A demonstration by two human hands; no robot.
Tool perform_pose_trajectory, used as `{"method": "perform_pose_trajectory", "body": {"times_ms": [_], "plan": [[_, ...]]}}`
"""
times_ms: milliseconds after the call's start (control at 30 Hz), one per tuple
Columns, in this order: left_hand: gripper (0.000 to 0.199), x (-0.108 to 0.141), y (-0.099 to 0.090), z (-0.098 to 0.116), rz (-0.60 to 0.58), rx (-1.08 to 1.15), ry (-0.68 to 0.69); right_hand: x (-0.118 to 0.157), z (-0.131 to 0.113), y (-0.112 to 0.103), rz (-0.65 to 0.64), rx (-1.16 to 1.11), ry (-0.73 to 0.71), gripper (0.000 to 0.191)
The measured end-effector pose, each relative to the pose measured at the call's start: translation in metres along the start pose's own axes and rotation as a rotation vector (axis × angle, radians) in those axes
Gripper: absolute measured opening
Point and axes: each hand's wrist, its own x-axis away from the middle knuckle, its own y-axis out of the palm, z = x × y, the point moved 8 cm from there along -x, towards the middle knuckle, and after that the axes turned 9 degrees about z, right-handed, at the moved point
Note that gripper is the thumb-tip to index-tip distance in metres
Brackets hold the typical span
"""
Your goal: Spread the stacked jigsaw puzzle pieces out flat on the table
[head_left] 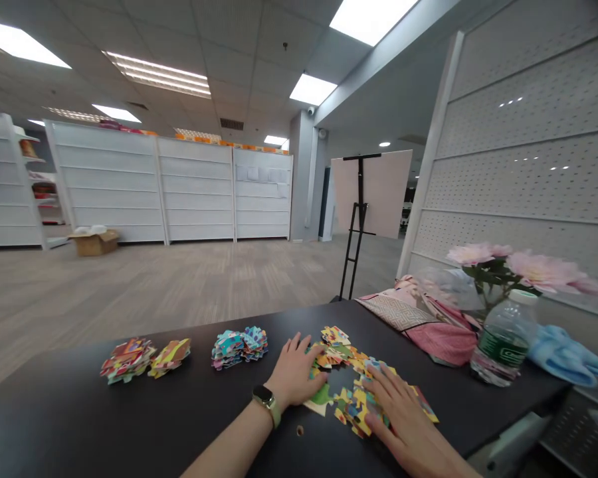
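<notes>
My left hand [293,373], my right hand [403,415]: open, grasping nothing, over yellow-green cardboard jigsaw pieces [353,401], joins unclear. Apart: red-and-yellow cardboard heaps [128,360], blue cardboard heaps [229,348], unassembled.

Both your left hand [295,373] and right hand [396,411] rest on loose puzzle pieces [351,400] across the dark tabletop [179,425]

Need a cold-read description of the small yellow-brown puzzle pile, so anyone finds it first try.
Start at the dark table and look along its left part. The yellow-brown pile is the right one of two there. It is smaller and yellower than the red pile beside it, and lacks the strong blue of the blue piles farther right.
</notes>
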Motion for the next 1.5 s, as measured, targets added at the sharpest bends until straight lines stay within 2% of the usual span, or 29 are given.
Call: {"method": "perform_pose_trajectory", "body": {"times_ms": [100, 200, 300, 367, 433, 467, 567, 600, 700, 833, 1000, 1100, 1233, 1367, 1433, 1500], "plan": [[0.06, -0.017, 0.013, 0.01, -0.023, 0.045, 0.016, 0.013, -0.023, 0.003, -0.095, -0.094, -0.117, 0.076], [0.058, -0.031, 0.021, 0.027, -0.043, 0.138, 0.063, 0.012, -0.049, 0.003, -0.146, -0.184, -0.239, 0.082], [0.054, -0.033, 0.017, 0.04, -0.01, 0.213, 0.097, -0.003, -0.065, 0.006, -0.155, -0.229, -0.299, 0.082], [0.055, -0.025, 0.008, 0.041, 0.041, 0.217, 0.081, -0.021, -0.067, 0.008, -0.122, -0.214, -0.312, 0.084], [0.057, -0.01, 0.0, 0.041, 0.067, 0.194, 0.068, -0.042, -0.058, 0.01, -0.081, -0.158, -0.294, 0.085], [0.062, 0.0, -0.002, 0.044, 0.044, 0.164, 0.095, -0.053, -0.05, 0.011, -0.075, -0.127, -0.273, 0.082], [0.094, 0.029, 0.003, 0.058, -0.12, 0.026, 0.257, -0.077, -0.019, 0.013, -0.067, -0.087, -0.187, 0.069], [0.097, 0.036, 0.004, 0.06, -0.163, -0.017, 0.292, -0.081, -0.009, 0.012, -0.063, -0.086, -0.162, 0.066], [0.084, 0.043, 0.003, 0.056, -0.189, -0.069, 0.271, -0.079, 0.018, 0.008, -0.069, -0.083, -0.104, 0.063], [0.08, 0.031, -0.001, 0.036, -0.143, -0.072, 0.13, -0.048, 0.031, 0.004, -0.088, -0.067, -0.074, 0.066], [0.089, 0.001, 0.011, 0.023, -0.087, 0.147, 0.014, -0.008, 0.01, 0.003, -0.066, -0.121, -0.191, 0.069], [0.078, -0.022, 0.022, 0.026, -0.033, 0.274, 0.016, -0.001, -0.005, 0.002, -0.047, -0.157, -0.238, 0.073], [0.055, -0.043, 0.023, 0.029, 0.132, 0.418, 0.024, -0.013, -0.022, -0.001, -0.016, -0.163, -0.29, 0.075], [0.048, -0.038, 0.005, 0.021, 0.291, 0.425, 0.009, -0.037, -0.033, 0.005, -0.034, -0.118, -0.33, 0.072], [0.045, -0.029, -0.005, 0.016, 0.314, 0.365, 0.009, -0.053, -0.031, 0.008, -0.028, -0.083, -0.3, 0.067], [0.041, -0.02, -0.01, 0.016, 0.267, 0.28, 0.039, -0.07, -0.021, 0.006, 0.003, -0.051, -0.25, 0.063]]}}
